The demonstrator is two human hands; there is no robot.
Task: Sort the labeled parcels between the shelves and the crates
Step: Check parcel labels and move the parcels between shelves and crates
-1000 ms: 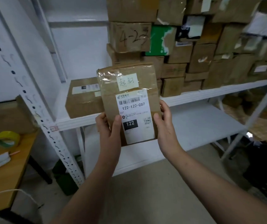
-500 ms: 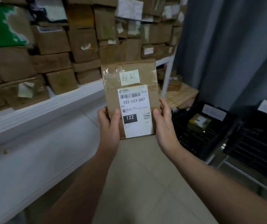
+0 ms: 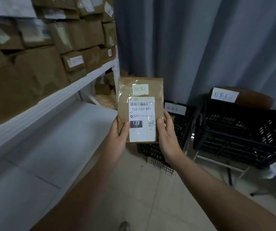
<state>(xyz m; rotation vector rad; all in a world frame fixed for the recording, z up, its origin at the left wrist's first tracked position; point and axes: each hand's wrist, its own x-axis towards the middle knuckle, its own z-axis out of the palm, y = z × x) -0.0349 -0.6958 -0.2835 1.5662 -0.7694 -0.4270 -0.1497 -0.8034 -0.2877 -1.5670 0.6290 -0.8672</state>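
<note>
Both hands hold one brown parcel (image 3: 140,90) upright in front of the person, with its labelled face toward the camera. The left hand (image 3: 118,139) grasps the lower left edge, and its thumb lies on the front beside the dark square printed "122". The right hand (image 3: 167,135) grasps the lower right edge; its thumb presses on the front at the border of the white shipping label (image 3: 142,119). The other fingers of both hands are behind the parcel and I cannot see them. The shipping label reads "122-122-C07". Above it, higher than the fingers, a small handwritten note (image 3: 140,89) is stuck under clear tape.

To the left of the fingers stands a white shelf (image 3: 53,100), and its upper level is full of brown boxes (image 3: 38,67). Behind the fingers and a little to their right, a black crate (image 3: 180,124) stands low, with a white tag on its rim. Further to the right a second black crate (image 3: 240,134) rests on a metal stand, also with a handwritten tag. A grey curtain (image 3: 200,44) hangs behind both crates.
</note>
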